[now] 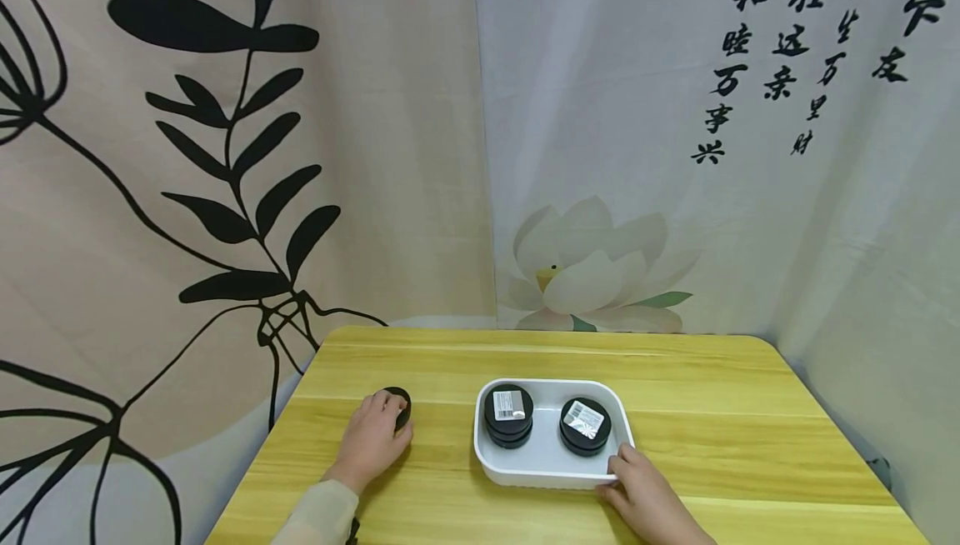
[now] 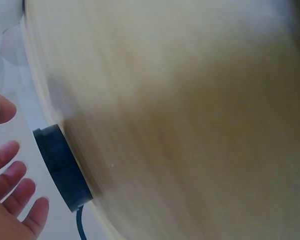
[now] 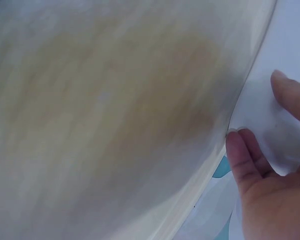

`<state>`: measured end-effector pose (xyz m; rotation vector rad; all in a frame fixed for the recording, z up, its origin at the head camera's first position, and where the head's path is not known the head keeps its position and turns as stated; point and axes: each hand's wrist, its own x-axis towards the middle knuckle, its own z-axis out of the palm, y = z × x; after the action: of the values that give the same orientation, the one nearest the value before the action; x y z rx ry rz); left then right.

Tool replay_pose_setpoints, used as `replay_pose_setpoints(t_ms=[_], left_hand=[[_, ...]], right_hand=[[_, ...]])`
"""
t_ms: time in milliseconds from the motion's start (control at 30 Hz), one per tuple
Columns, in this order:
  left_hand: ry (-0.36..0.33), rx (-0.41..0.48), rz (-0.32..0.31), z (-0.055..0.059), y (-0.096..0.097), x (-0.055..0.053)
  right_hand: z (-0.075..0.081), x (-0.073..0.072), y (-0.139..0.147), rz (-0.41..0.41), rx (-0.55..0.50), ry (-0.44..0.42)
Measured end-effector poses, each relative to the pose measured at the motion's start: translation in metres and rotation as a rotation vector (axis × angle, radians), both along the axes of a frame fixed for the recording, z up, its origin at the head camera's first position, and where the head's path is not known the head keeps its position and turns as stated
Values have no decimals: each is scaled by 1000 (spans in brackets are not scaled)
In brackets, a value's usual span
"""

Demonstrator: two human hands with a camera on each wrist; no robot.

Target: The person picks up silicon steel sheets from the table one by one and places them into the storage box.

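Observation:
My left hand point(image 1: 375, 437) hovers at a flat round black container point(image 1: 403, 408) on the left of the table, partly covering it in the head view. In the left wrist view, its loosely bent fingers point(image 2: 22, 196) stand apart from this container point(image 2: 64, 167). My right hand point(image 1: 647, 491) pinches the near right corner of a white plastic tray point(image 1: 540, 476), fingers and thumb on either side of the rim. Inside the tray, two short stacks of round black containers stand apart, a left stack point(image 1: 508, 428) and a right stack point(image 1: 584, 441), each topped with a white barcode label.
The wood-grain table point(image 1: 450, 353) has rounded far corners. Behind it hangs a curtain point(image 1: 405, 153) printed with black plants, a pale lotus point(image 1: 592, 278) and black characters. A dark cord-like strip point(image 2: 80, 225) shows beside the container in the left wrist view.

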<state>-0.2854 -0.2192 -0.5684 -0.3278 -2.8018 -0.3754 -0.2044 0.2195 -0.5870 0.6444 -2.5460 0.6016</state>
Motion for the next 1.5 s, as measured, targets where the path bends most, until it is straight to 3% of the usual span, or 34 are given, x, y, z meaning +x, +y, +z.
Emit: replay_pose_setpoints(t_ms=[367, 900, 1500], left_hand=[[-86, 0, 57, -3, -7, -6], [-127, 21, 110, -5, -20, -11], [-232, -2, 181, -6, -27, -15]], right_hand=[[0, -1, 0, -7, 11, -7], [1, 0, 0, -13, 7, -1], [3, 1, 0, 7, 10, -4]])
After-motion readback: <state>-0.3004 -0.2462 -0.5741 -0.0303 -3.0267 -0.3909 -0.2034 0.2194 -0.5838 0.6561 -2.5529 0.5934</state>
